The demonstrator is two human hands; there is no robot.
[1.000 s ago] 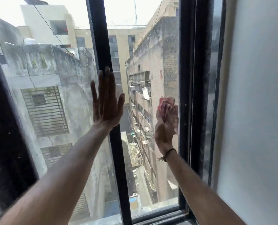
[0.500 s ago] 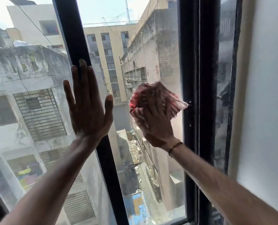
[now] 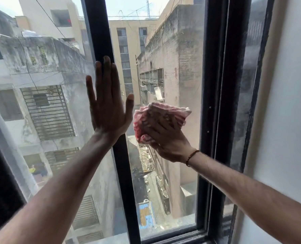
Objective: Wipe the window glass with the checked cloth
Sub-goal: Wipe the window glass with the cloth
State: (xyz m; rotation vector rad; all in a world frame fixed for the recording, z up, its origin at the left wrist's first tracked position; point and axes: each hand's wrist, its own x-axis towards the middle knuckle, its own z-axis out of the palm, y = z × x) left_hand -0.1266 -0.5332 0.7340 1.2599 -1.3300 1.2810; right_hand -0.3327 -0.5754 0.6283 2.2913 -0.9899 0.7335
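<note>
The red-and-white checked cloth (image 3: 159, 117) is bunched up and pressed flat against the window glass (image 3: 170, 71) of the right pane, about halfway up. My right hand (image 3: 167, 140) covers its lower part, fingers spread over it, with a thin bracelet at the wrist. My left hand (image 3: 107, 103) rests flat with fingers apart on the black centre bar (image 3: 123, 173) and the left pane, just left of the cloth, its thumb nearly touching the cloth.
A black window frame (image 3: 214, 85) runs down the right side of the pane, with a white wall (image 3: 286, 120) beyond it. The bottom rail (image 3: 172, 236) lies below. Grey and beige buildings show through the glass.
My right hand has flattened the cloth on the glass and shifted it slightly left and down; a second ago it held the cloth near the right frame. My left hand stays on the bar.
</note>
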